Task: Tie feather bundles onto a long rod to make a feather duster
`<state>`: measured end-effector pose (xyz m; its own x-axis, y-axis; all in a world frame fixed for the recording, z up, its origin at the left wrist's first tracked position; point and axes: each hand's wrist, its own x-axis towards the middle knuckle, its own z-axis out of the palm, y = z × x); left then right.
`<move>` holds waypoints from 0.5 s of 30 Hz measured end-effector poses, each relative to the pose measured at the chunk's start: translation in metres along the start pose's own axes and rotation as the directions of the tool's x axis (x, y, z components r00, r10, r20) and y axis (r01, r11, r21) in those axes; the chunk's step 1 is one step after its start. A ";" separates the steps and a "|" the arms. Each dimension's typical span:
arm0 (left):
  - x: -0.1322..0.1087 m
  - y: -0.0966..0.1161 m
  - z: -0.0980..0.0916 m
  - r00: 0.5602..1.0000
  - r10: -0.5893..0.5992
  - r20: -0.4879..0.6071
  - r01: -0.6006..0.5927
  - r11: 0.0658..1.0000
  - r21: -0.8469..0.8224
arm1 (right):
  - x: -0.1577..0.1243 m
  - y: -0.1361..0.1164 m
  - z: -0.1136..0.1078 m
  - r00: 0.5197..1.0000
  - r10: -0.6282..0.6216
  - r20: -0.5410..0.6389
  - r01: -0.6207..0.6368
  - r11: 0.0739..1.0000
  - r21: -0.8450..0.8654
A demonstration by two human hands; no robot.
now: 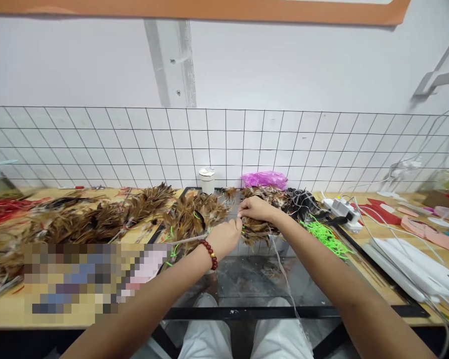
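My left hand (224, 237), with a dark red bead bracelet (211, 254) at the wrist, is closed in a pinch. My right hand (260, 208) is closed too, and the fingertips of both hands meet. What lies between the fingertips is too small to make out. A thin pale strand (189, 240) runs leftward from my left hand. Another whitish cord (284, 274) hangs below my right forearm, down toward the lap. Brown feathers (190, 219) lie in a heap beside my left hand, and a second feather heap (256, 232) sits under my right hand.
Bright green cords (327, 237) and black feathers (303, 202) lie right of the hands. A white cup (207, 180) and purple plastic (265, 179) stand at the back. More brown feathers (86, 224) cover the left table. White flat devices (411, 267) with cables lie right. A black frame (307, 312) borders the glass surface.
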<state>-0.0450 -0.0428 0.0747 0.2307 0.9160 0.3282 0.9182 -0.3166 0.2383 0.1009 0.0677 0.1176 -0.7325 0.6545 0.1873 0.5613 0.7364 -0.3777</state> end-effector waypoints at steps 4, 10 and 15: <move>-0.007 0.012 -0.003 0.999 0.028 -0.033 -0.026 0.998 0.055 | 0.005 0.003 0.004 0.998 -0.063 0.002 0.059 0.941 0.332; -0.008 0.017 -0.015 0.994 0.021 -0.104 -0.048 0.965 -0.259 | 0.009 0.002 -0.015 0.995 -0.041 0.091 -0.012 0.856 0.517; -0.012 -0.011 -0.050 0.999 -0.041 0.011 0.039 0.791 -0.611 | -0.021 0.053 -0.033 0.980 0.169 0.103 -0.198 0.811 0.551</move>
<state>-0.0739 -0.0626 0.1137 0.1970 0.9309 0.3077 0.5381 -0.3650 0.7597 0.1590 0.0988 0.1230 -0.6627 0.7484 0.0258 0.3883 0.3729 -0.8428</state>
